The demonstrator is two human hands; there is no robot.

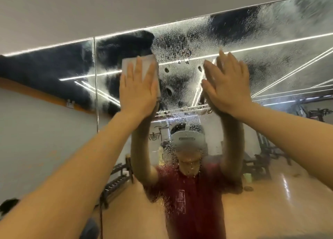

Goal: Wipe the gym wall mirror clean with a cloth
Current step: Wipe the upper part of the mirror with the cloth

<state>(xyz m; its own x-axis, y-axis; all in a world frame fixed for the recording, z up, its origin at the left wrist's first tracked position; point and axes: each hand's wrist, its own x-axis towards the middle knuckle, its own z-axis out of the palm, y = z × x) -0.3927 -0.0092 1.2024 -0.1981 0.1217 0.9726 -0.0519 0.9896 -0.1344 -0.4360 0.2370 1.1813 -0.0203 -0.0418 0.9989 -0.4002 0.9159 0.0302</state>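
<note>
The left hand, fingers spread, pressed a folded white cloth high on the droplet-covered wall mirror; the right hand lay flat beside it. Its bare palm risked smearing wet glass.

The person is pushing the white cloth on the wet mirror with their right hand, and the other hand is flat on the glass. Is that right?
Not quite. In the head view the left hand presses the white cloth against the wet mirror. The right hand is the bare one, flat on the glass.
</note>
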